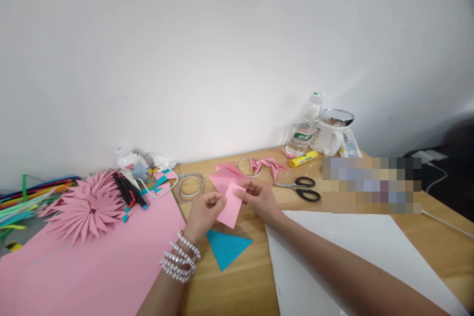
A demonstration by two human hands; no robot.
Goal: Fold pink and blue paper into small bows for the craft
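Between my two hands is a small pink paper rectangle (232, 207), held tilted above the table. My left hand (206, 211) pinches its left edge with thumb and bent fingers; pearl bracelets circle that wrist. At the upper right corner, my right hand (259, 199) grips the same paper between thumb and fingers. Below it lies a blue paper triangle (227, 248) on the wood. Just behind my hands rest some folded pink paper sheets (225, 176), partly covered. Scissors (301, 188) with black handles lie to the right of my right hand.
A large pink sheet (107, 276) and a spiky pink paper flower (92, 210) lie left, near markers (129, 190). A white board (340, 256) lies right. At the wall stand a water bottle (305, 126) and a white mug (328, 136), with a yellow glue stick (302, 159) before them.
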